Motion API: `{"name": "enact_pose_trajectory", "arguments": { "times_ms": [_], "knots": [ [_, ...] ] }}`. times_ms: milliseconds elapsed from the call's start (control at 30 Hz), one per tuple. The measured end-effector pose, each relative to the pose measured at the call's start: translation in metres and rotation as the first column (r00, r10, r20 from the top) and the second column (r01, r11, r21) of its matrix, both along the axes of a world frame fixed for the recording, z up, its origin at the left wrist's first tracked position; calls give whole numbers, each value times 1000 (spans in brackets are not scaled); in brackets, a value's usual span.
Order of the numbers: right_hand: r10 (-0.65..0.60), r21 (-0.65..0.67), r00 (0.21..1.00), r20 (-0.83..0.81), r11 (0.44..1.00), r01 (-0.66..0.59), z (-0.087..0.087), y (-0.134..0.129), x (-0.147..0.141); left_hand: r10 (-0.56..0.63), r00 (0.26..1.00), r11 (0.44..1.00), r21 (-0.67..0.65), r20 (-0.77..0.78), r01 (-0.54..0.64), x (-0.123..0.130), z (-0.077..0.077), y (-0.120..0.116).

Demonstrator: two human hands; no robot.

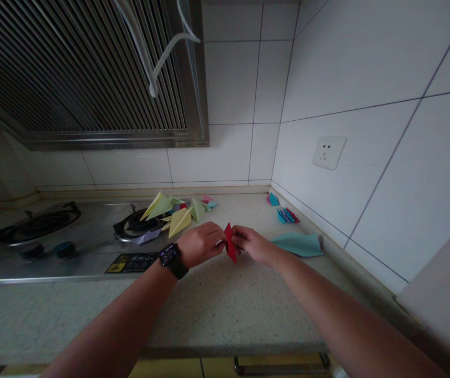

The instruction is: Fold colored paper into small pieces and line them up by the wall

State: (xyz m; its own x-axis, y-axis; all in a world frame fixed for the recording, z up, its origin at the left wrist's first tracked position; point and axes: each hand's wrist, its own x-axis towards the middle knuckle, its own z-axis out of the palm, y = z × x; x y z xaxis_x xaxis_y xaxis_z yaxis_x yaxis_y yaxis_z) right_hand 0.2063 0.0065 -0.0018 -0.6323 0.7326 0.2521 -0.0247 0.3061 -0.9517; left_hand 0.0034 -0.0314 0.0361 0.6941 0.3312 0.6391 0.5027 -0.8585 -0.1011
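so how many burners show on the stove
2: the left burner, and the right burner, which folded papers partly hide. Any beyond the picture's edge can't be seen.

Between the left forearm (122,310) and right forearm (338,304), the desk (228,310) is free, but these 2 arms close its sides. Beyond the left hand (201,244), the folded papers (180,221) at the stove (94,226) block the way. Beyond the right hand (253,245), 1 free lane reaches the back wall (228,152); on its right, 2 small paper groups (285,215) and the teal paper (302,244) lie before the side wall (370,152).
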Motion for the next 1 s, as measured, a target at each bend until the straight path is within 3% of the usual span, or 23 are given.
{"name": "enact_pose_trajectory", "arguments": {
  "times_ms": [233,600,867,1000],
  "knots": [
    [-6,59,1000,23,998,5,1,-1,0,11,999,1000,7,32,-11,2,0,-1],
    [18,30,1000,-5,999,-18,3,-4,-2,27,998,998,-63,55,-24,4,0,0],
    [-28,0,998,-56,1000,28,7,-3,0,68,957,972,-236,283,0,-1,0,-3],
    [-29,18,998,-65,999,30,9,-3,2,129,955,920,-393,268,-14,-1,2,-7]
  ]
}}
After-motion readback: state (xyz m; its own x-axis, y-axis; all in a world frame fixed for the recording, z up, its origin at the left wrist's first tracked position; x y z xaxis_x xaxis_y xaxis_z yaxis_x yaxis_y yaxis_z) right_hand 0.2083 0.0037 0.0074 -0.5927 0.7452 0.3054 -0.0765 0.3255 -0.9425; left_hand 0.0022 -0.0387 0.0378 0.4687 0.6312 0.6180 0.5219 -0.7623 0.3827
